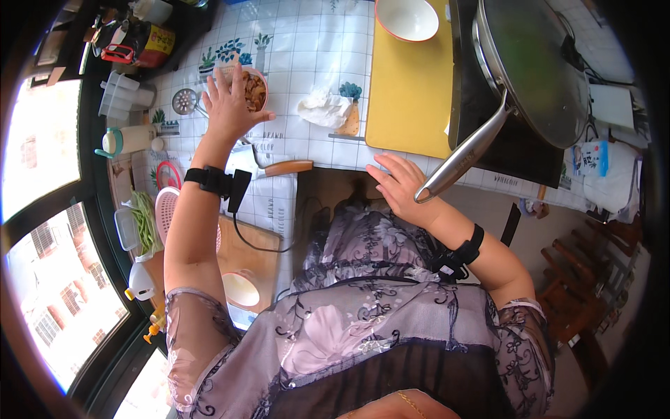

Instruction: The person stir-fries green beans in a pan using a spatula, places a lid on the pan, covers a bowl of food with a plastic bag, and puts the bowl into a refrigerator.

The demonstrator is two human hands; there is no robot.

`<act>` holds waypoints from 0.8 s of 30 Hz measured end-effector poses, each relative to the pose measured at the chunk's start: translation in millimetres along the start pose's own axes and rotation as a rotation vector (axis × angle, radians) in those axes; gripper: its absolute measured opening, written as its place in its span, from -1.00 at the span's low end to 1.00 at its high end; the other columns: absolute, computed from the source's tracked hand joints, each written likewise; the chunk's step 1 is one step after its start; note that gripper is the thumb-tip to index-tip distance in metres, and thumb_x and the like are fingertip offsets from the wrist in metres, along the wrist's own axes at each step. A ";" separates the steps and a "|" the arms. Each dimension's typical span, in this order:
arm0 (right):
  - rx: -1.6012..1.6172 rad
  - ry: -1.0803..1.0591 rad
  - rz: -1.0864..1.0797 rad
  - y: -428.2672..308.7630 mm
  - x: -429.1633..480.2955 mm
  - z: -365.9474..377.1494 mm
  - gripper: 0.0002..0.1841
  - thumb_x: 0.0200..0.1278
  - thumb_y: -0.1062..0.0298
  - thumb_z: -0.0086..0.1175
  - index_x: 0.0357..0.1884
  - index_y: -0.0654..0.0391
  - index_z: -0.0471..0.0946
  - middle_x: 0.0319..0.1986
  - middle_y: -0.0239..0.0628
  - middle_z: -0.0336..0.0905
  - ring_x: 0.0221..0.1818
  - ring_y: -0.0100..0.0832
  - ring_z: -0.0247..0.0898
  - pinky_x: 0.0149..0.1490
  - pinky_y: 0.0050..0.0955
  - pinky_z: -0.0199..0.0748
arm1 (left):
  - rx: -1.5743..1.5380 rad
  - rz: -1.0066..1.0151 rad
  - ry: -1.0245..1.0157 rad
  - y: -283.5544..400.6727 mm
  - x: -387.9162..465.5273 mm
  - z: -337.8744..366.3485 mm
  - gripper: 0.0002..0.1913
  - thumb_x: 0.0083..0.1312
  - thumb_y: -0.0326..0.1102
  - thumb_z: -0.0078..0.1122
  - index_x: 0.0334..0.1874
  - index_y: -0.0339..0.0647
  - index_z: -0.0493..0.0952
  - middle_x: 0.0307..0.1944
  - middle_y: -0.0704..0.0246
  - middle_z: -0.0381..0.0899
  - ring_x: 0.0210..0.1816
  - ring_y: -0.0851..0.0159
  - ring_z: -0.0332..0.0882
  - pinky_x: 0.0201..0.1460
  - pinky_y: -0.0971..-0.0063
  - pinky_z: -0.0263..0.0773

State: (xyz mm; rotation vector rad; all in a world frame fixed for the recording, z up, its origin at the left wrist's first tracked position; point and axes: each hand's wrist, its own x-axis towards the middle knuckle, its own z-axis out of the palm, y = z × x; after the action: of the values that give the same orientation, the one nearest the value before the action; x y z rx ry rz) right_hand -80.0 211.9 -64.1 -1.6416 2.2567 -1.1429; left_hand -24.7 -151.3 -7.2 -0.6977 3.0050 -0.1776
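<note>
My left hand [230, 107], fingers spread, is over or against the near left side of a bowl of brown food pieces [255, 91]; whether it touches the bowl I cannot tell. A slotted ladle [185, 101] lies left of that hand. Below it rests a metal turner with a wooden handle [288, 167]. My right hand [400, 183] hangs at the counter's front edge with nothing in it, beside the steel handle [463, 152] of a lidded pan [534, 73]. Between the hands, farther back, lies a crumpled white cloth or tissue [325, 107].
A yellow board [408, 99] bears a white bowl [407, 20] at the back. The pan stands on a black cooktop [534, 162]. At left are a bottle [131, 140], a pink colander [167, 209], green beans [145, 222], a wooden board [254, 241] and another bowl [241, 289].
</note>
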 end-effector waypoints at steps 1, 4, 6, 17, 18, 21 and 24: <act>-0.023 -0.007 0.017 1.4 -3.8 -3.0 -0.60 0.08 0.46 0.14 0.04 0.15 0.51 0.03 -0.07 0.42 0.09 -0.08 0.36 0.17 -0.18 0.33 | 0.134 0.085 0.092 7.7 -3.5 1.1 0.09 -0.05 0.30 0.32 0.47 -0.01 -0.01 0.42 -0.10 -0.12 0.44 -0.17 -0.15 0.38 -0.11 -0.10; -0.017 0.010 0.026 1.2 -9.5 -8.8 -0.63 0.11 0.46 0.11 0.03 0.15 0.53 0.01 -0.10 0.45 0.08 -0.10 0.38 0.14 -0.20 0.36 | -0.101 0.388 0.012 56.0 -30.1 4.0 -0.25 0.33 0.15 -0.06 0.46 -0.08 0.01 0.47 0.07 -0.15 0.49 -0.06 -0.25 0.45 0.00 -0.28; -0.014 0.011 0.023 1.8 -11.7 -12.4 -0.63 0.12 0.46 0.09 0.03 0.15 0.54 -0.01 -0.10 0.46 0.07 -0.11 0.38 0.14 -0.20 0.37 | -0.158 0.434 -0.075 83.9 -37.6 18.6 -0.29 0.37 0.11 -0.13 0.47 -0.07 -0.03 0.48 0.10 -0.18 0.49 -0.05 -0.28 0.46 0.02 -0.27; 0.050 -0.172 0.199 9.0 -48.9 -37.7 -0.66 0.10 0.47 0.07 -0.02 0.13 0.54 -0.03 -0.14 0.47 0.05 -0.10 0.38 0.17 -0.21 0.32 | -0.204 0.431 -0.099 107.0 -1.4 83.2 -0.03 0.27 0.41 -0.32 0.43 -0.37 -0.08 0.45 -0.08 -0.21 0.49 -0.12 -0.38 0.44 -0.04 -0.36; 0.054 -0.144 0.198 -8.0 -48.1 -39.7 -0.69 0.07 0.47 0.10 -0.08 0.15 0.53 -0.08 -0.16 0.47 0.03 -0.11 0.39 0.13 -0.22 0.33 | -0.187 0.424 -0.089 100.7 10.3 74.7 -0.02 0.26 0.42 -0.28 0.43 -0.38 -0.06 0.46 -0.07 -0.21 0.49 -0.12 -0.36 0.44 -0.05 -0.34; 0.047 -0.129 0.214 -10.9 -50.5 -45.3 -0.68 0.03 0.49 0.13 -0.10 0.17 0.51 -0.10 -0.17 0.46 0.02 -0.12 0.38 0.09 -0.22 0.36 | -0.232 0.369 -0.052 102.3 61.0 83.8 -0.02 0.26 0.41 -0.25 0.43 -0.39 -0.06 0.46 -0.06 -0.21 0.49 -0.12 -0.36 0.44 -0.04 -0.33; 0.060 -0.130 0.291 -21.1 -52.0 -54.7 -0.62 0.02 0.50 0.15 -0.02 0.16 0.50 -0.07 -0.16 0.47 0.05 -0.12 0.38 0.08 -0.22 0.42 | -0.350 0.313 -0.044 98.3 100.6 84.9 -0.03 0.28 0.39 -0.25 0.43 -0.40 -0.08 0.46 -0.07 -0.22 0.49 -0.12 -0.37 0.46 0.00 -0.35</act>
State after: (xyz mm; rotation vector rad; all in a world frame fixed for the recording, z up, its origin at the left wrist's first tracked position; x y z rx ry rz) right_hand -70.6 281.1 -28.6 -1.2720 2.2596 -0.9918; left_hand -151.4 -116.6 -106.0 -0.2317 3.0780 0.3782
